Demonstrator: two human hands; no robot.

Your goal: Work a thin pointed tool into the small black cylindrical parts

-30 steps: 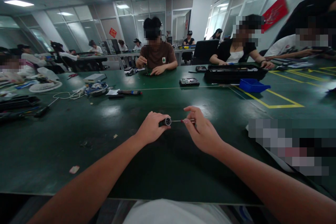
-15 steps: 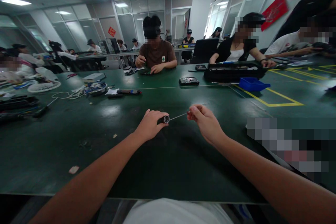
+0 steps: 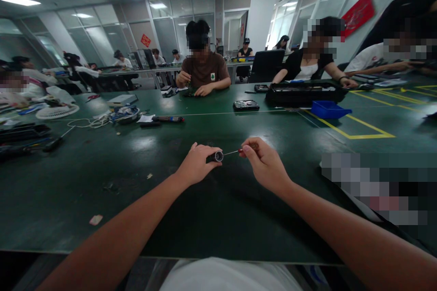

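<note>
Green tabletop is lit from overhead | left grip is closed around dark cylinder, held above the tabletop | right grip is pinched on slim-shafted tool, shaft pointed toward the cylinder | cylinder is judged light, stiff, smooth; best held mid-barrel | tool is judged light, rigid; best pinched by its handle

On the green table, a blue bin stands in front of a long black casing, beside yellow lines. A rectangular device lies left of the casing. Further left: a white slatted item. Opposite sits a person in a brown shirt. A red poster hangs tilted, right.
</note>
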